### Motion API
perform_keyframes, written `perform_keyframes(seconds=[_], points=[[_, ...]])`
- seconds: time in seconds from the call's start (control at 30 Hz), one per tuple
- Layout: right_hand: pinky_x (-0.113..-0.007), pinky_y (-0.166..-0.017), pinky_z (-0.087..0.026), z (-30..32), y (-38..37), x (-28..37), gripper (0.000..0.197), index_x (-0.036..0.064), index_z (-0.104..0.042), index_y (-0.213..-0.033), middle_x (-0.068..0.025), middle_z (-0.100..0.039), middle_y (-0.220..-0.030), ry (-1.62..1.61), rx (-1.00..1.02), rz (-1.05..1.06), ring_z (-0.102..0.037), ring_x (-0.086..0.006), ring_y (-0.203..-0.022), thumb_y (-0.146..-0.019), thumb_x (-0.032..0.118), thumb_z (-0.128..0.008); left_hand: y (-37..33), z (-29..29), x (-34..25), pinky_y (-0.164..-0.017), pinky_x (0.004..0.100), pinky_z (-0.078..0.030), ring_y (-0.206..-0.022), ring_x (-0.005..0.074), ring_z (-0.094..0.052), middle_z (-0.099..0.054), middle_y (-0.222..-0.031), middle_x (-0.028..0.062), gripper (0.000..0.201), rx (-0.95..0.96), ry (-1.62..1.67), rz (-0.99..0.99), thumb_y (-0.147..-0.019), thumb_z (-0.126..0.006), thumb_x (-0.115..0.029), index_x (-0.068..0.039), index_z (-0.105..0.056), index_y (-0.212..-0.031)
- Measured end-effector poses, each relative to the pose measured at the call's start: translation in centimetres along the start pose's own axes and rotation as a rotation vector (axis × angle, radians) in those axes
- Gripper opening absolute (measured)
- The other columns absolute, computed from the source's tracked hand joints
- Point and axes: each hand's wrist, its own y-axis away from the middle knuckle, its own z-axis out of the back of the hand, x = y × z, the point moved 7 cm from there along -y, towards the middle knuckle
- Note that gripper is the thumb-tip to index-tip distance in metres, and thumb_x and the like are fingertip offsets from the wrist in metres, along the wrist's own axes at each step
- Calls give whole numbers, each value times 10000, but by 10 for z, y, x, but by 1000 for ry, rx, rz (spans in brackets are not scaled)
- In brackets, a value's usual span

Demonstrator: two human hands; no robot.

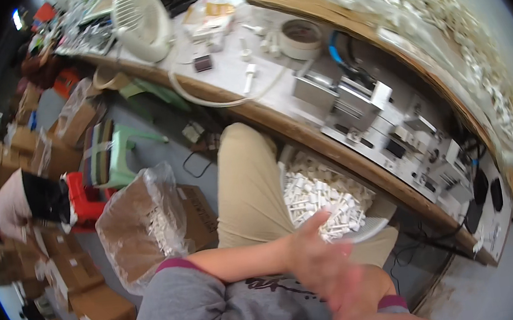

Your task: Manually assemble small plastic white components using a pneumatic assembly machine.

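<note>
Here, our left hand (312,251) and right hand (349,294) overlap, blurred, over our lap; we cannot tell whether they grasp anything. Nearest them, we see white plastic pieces (320,198) heaped in a pale basket (373,229) between our legs. Metal fixtures (357,105) stand on the workbench (223,79) beyond, and a plastic-lined carton (124,239) at our left holds similar pieces.

We see white pieces (311,201), beige trousers (247,186), a grey maroon-cuffed shirt (182,311) and silver fixtures (354,105) along the table's front edge (293,125).
</note>
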Motion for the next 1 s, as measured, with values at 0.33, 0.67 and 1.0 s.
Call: perform_keyframes(seconds=[0.33, 0.67, 1.0], points=[[-410, -921, -433, -4, 31, 50, 394, 21, -519, -1320, -159, -612, -1192, 1756, 423, -434, -581, -271, -1048, -929, 74, -521, 77, 0, 55, -1103, 533, -369, -1329, 402, -404, -343, -1495, 213, 597, 396, -54, 432, -886, -653, -276, -63, -486, -1418], [-481, -922, -456, 81, 147, 168, 447, 1, -645, -1165, -175, -640, -1205, 2553, 642, -1260, -609, -344, -1106, -724, -54, -601, 113, 15, 110, -1109, 515, -340, -1182, 344, -510, -543, -1241, 152, 481, 756, -530, 609, -808, -682, -123, -24, -560, -1262], [-530, -1136, -289, 86, 239, 208, 498, 103, -564, -1373, -106, -470, -1504, 2332, 924, -1873, -419, -276, -1412, -880, 45, -532, 163, 15, 115, -1047, 447, -392, -976, 317, -578, -592, -958, 167, 258, 933, -842, 504, -751, -601, -145, 12, -624, -954]])
